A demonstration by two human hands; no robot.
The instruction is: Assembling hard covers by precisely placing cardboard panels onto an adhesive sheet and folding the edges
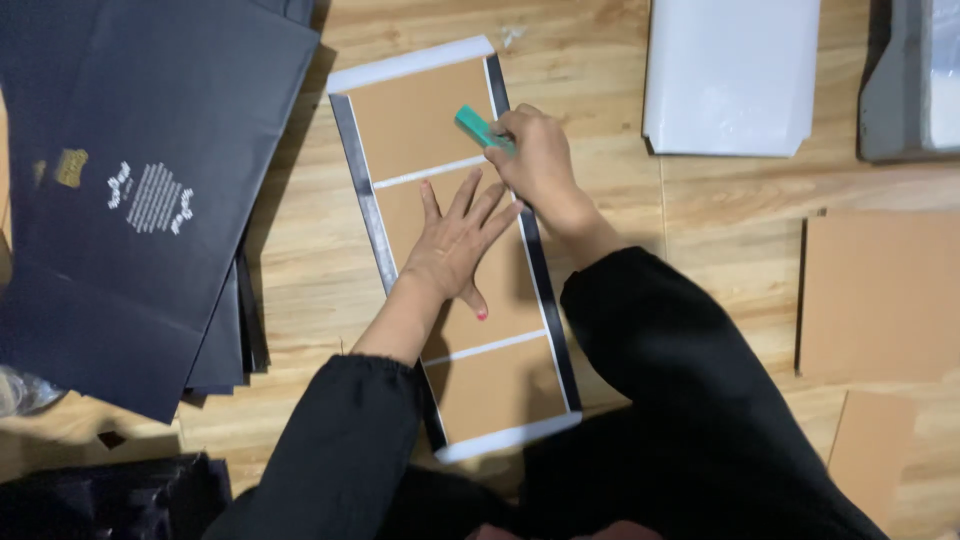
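Left hand (455,243) lies flat, fingers spread, pinning brown panel (455,250); right hand (535,160) grips green tool (480,128), apparently pressing the right dark edge strip (540,275); lower length untouched.

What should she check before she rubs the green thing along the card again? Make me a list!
1. Left hand flat on the brown card panel, holding it down: ok.
2. Right hand has a firm grip on the green block: ok.
3. Green block sits at the card's right edge, by the black strip: ok.
4. Left fingers out of the block's way: not ok, they nearly touch the right hand.
5. Card lies flat on the wooden floor: ok.
6. Panels stuck down all over: cannot tell.
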